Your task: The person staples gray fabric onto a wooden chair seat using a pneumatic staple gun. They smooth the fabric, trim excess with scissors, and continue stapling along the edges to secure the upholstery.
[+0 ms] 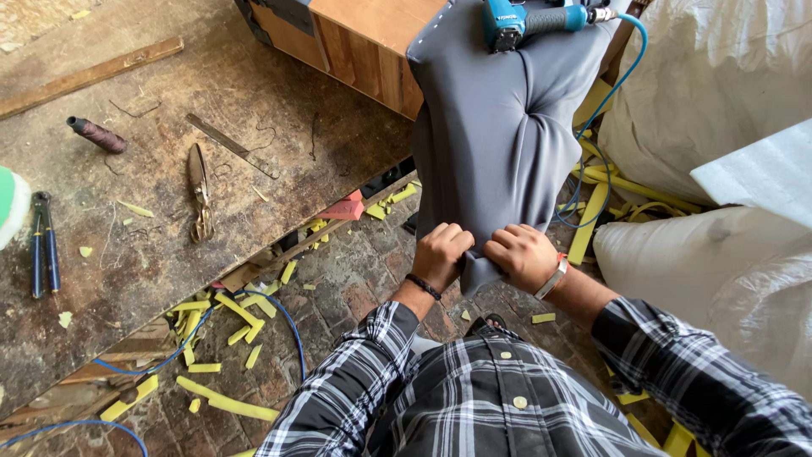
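Grey fabric (499,127) is draped over the end of a wooden furniture frame (364,42) and hangs down in folds. My left hand (441,254) and my right hand (523,256) both grip its lower edge, fists side by side, pulling it down. A teal pneumatic stapler (516,19) with a blue air hose (611,93) lies on top of the fabric at the upper edge of the view. My sleeves are black-and-white plaid.
A worn wooden workbench (127,228) at left carries large scissors (200,193), blue-handled pliers (42,245), a thread spool (97,134) and a metal ruler (230,145). Yellow foam strips (228,406) litter the brick floor. White wrapped cushions (727,254) stand at right.
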The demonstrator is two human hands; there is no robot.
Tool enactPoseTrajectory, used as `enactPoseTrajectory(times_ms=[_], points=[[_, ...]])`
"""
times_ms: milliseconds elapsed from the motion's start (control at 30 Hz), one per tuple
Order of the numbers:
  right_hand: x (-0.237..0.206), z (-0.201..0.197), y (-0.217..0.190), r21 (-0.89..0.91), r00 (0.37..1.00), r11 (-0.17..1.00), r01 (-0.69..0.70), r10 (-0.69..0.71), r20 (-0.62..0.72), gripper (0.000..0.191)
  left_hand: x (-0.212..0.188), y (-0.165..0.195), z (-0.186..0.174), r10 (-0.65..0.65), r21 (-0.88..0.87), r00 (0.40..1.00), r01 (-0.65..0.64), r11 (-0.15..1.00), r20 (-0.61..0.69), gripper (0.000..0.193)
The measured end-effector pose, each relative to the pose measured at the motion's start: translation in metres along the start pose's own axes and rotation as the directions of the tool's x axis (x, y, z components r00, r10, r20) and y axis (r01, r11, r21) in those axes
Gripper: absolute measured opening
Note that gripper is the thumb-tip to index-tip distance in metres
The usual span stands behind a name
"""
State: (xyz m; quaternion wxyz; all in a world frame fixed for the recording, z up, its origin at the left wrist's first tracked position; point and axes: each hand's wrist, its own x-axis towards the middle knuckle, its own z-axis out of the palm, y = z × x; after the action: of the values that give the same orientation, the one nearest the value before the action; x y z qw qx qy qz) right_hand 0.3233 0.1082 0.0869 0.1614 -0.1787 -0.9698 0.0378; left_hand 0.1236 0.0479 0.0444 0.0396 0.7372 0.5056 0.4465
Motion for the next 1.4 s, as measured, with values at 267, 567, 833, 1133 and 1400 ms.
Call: enactPoseTrajectory(times_ms=[267, 567, 833, 1133, 1400], points=[[-0.016, 0.02, 0.01, 0.053, 0.971, 0.998, -0.034, 0.046, -0.235, 0.017, -0.035, 0.016, 0.025, -0.203, 0.046, 0.97, 0.198, 0.979, 0.135, 0.021], [-0.014, 0.018, 0.024, 0.196, 0.976, 0.98, 0.04, 0.003, -0.216, 0.02, -0.056, 0.026, 0.061, -0.463, -0.02, 0.885, 0.465, 0.885, 0.054, 0.028], [-0.043, 0.015, 0.036, 0.343, 0.992, 0.933, -0.112, 0.125, -0.015, 0.03, -0.057, 0.031, 0.084, -0.524, -0.015, 0.848, 0.525, 0.851, -0.081, 0.018], [-0.083, 0.049, 0.063, 0.809, 0.59, -0.065, -0.584, 0.65, 0.479, 0.043, -0.071, -0.011, 0.095, -0.498, 0.008, 0.827, 0.514, 0.858, 0.262, 0.023], [-0.02, 0.031, 0.021, 0.871, 0.474, -0.086, -0.484, 0.81, 0.344, 0.077, -0.043, -0.043, 0.074, -0.18, -0.167, 0.894, 0.268, 0.949, 0.411, 0.028]])
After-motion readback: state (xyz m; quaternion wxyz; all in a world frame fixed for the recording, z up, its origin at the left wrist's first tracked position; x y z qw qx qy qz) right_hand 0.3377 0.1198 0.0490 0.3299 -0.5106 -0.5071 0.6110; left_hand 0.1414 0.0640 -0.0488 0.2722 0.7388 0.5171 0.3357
